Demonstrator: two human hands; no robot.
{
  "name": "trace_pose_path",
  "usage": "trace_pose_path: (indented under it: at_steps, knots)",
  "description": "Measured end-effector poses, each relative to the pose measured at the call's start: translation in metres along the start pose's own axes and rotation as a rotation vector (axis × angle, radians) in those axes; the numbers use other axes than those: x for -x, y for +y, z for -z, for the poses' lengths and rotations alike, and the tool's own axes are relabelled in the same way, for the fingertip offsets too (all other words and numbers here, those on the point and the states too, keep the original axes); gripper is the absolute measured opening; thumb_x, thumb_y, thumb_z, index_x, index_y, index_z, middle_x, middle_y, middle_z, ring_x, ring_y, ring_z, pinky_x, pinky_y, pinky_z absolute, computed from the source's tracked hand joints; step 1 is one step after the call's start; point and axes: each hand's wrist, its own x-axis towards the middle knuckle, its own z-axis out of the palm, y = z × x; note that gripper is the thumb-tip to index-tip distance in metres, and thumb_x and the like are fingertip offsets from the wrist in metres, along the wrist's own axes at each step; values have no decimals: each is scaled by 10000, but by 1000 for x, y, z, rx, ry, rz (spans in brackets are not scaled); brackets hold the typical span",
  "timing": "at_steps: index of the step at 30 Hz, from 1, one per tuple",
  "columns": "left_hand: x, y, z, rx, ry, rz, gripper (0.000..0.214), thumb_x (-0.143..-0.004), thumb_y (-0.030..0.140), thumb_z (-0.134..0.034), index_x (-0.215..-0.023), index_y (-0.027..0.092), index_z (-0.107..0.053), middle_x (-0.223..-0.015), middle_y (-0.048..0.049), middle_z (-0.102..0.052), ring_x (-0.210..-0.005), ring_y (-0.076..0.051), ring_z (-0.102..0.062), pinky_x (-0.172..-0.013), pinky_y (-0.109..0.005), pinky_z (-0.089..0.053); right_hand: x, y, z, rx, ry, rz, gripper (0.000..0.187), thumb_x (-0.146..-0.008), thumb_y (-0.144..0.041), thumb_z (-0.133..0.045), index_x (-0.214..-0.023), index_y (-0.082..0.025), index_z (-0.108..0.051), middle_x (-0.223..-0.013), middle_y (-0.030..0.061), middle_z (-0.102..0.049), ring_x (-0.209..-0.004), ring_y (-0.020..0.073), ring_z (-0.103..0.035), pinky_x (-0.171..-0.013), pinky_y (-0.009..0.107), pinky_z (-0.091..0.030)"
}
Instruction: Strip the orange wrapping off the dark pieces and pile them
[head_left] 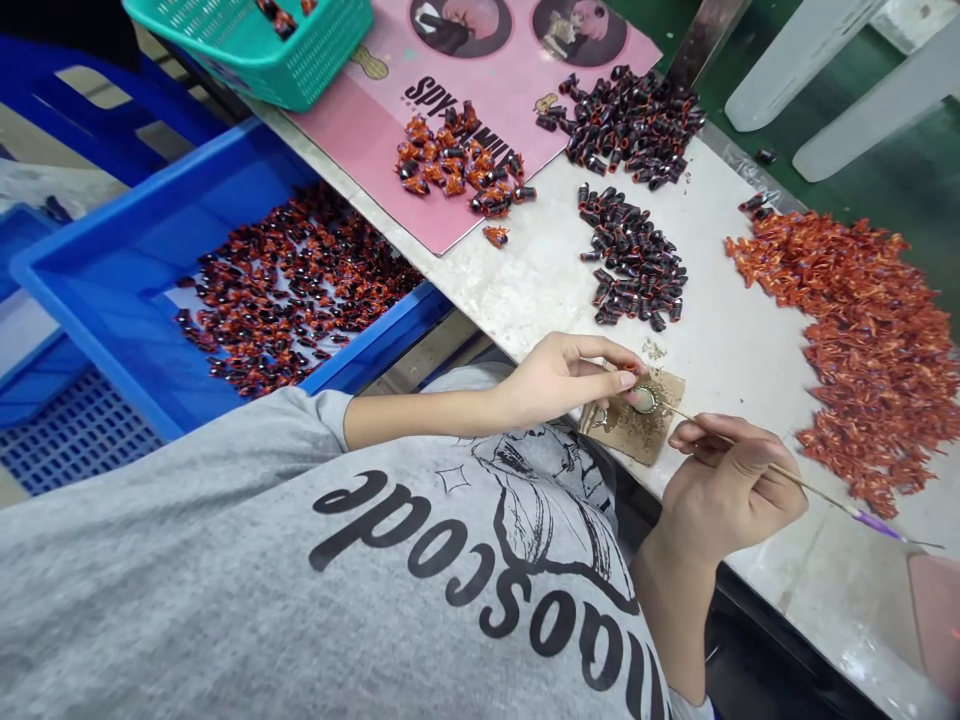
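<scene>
My left hand (559,380) is closed in a pinch at the table's near edge, its fingertips beside a small bottle cap (643,401) of pale paste. A bit of orange shows at those fingertips, but most of the small piece is hidden. Under the cap lies a stained square of cardboard (637,440). My right hand (739,490) grips a thin stick (814,488) with a purple section and a fine metal end. The stick's other tip reaches the cap. Just beyond my hands is a cluster of small black tubular pieces (634,255).
A large pile of orange pieces (877,350) spreads at the right. More black pieces (630,120) lie farther back. Joined orange-and-black pieces (457,155) sit on a pink printed sheet (352,140). A blue bin (135,300) of them stands left, near a green basket (300,75).
</scene>
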Motion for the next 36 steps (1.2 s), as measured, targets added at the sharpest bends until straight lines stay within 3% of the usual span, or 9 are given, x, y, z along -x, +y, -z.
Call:
trace_pose_path:
  at_steps: [4,15,24,27,32,36]
  knots:
    - [1,0,0,32,-33,15,306,-736,316,-850,-980,138,-795,-1036,-99,-782,-908,-163,-724,-868,-302,-580,3,-8,-7,37,-14,90,434,-910,-541,-639,-692,-170,-698,-600,10,-643,-475,128,-591,-440,265,-452]
    - [3,6,-4,185,-56,16,260,-678,274,-893,-872,134,-791,-919,-52,-762,-722,-94,-665,-676,-221,-558,7,-10,-10,-27,-102,192,278,-951,-397,-633,-821,-187,-759,-670,11,-698,-572,126,-633,-480,252,-450]
    - [5,6,-5,168,-33,8,278,-654,301,-911,-856,142,-803,-913,-55,-773,-716,-97,-674,-697,-224,-573,7,-12,-5,27,-198,297,253,-972,-340,-599,-848,-181,-753,-688,18,-691,-619,135,-642,-519,269,-474]
    - [6,7,-6,152,-46,37,289,-661,299,-906,-884,142,-809,-911,-64,-782,-731,-110,-689,-711,-233,-582,3,-17,-3,28,-206,290,266,-972,-359,-601,-838,-186,-754,-671,17,-688,-613,143,-640,-515,281,-466]
    - [10,12,-7,99,-85,25,268,-706,268,-873,-937,147,-814,-986,-77,-796,-807,-129,-720,-759,-228,-595,-1,-24,-3,-7,-114,252,292,-947,-427,-632,-826,-198,-767,-648,6,-682,-566,135,-622,-472,275,-435]
    - [13,16,-6,27,-109,-20,220,-743,221,-839,-952,158,-819,-1080,-83,-792,-946,-156,-743,-863,-231,-597,0,-22,-4,-38,-158,238,228,-948,-370,-642,-860,-209,-777,-674,4,-701,-582,126,-635,-488,261,-450]
